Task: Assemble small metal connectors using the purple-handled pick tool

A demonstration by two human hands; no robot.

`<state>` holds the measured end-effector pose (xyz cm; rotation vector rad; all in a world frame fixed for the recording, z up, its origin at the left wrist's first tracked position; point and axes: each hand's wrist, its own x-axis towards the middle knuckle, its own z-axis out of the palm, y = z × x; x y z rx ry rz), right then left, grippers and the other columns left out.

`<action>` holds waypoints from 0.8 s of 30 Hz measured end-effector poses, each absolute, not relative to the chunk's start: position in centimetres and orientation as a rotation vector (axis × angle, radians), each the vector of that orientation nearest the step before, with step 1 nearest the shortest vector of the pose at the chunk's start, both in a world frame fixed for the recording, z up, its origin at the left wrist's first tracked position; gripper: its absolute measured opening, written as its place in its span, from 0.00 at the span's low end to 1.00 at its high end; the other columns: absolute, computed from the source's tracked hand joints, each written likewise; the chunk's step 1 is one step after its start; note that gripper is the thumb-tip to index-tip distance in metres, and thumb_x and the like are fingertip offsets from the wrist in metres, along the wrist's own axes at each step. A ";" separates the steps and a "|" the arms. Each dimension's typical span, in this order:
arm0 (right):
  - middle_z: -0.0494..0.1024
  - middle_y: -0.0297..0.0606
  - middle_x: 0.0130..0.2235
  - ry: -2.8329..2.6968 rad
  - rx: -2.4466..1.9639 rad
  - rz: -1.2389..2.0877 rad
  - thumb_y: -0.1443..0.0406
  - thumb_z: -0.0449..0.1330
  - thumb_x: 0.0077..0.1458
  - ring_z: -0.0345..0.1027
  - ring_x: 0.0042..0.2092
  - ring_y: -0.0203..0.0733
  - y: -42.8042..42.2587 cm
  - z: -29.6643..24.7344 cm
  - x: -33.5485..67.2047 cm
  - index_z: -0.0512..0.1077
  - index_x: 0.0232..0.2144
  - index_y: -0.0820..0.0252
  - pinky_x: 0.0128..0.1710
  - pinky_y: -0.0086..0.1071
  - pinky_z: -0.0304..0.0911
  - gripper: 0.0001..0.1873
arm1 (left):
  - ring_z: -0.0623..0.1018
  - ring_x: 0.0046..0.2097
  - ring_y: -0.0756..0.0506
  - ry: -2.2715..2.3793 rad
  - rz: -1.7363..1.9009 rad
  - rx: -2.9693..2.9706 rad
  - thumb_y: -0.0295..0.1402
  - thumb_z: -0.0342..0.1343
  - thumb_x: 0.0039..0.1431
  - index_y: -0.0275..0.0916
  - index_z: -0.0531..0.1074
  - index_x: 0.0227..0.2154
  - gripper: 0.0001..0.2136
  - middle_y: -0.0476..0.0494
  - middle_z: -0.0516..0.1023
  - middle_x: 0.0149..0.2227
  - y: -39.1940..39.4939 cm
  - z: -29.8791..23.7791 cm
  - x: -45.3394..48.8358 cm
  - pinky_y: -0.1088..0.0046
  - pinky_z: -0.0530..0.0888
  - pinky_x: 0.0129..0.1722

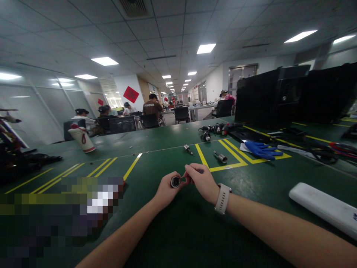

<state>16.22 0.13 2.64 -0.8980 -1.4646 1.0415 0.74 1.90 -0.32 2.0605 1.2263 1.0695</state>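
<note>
My left hand [164, 191] is closed around a short round metal connector [175, 181], its dark open end facing me. Against it, the fingers of my right hand [203, 182] pinch a thin piece beside the connector. A small purple bit [200, 171] shows at the right hand's knuckles; what it belongs to is hidden. Both hands are just above the green table [178, 238]. Beyond them lie a metal connector piece with a thin stem [189, 150] and a metal cylindrical shell [220, 157].
Cabled connectors [206, 136] and a blue glove [262, 149] lie farther back. Black computer cases [273, 98] stand back right. A long white case [323, 204] is at right, a paper cup [83, 139] at left. Yellow tape [201, 154] marks the table. People [153, 107] sit beyond.
</note>
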 end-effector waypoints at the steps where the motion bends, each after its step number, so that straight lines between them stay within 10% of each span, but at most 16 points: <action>1: 0.65 0.30 0.18 -1.491 -0.896 1.007 0.61 0.52 0.53 0.59 0.23 0.34 0.1 2.7 16.2 0.67 0.16 0.60 0.25 0.29 0.54 0.17 | 0.68 0.25 0.50 1.226 1.070 2.065 0.33 0.59 0.46 0.37 0.68 0.23 0.07 0.52 0.69 0.22 2.0 -0.4 0.7 0.75 0.65 0.25; 24: 0.64 0.30 0.18 -1.551 -0.906 0.936 0.60 0.52 0.54 0.58 0.23 0.34 -0.1 2.7 16.4 0.66 0.15 0.60 0.24 0.29 0.52 0.18 | 0.68 0.25 0.50 1.192 1.089 2.085 0.34 0.59 0.47 0.37 0.68 0.23 0.07 0.52 0.70 0.22 2.0 -0.6 0.8 0.75 0.65 0.24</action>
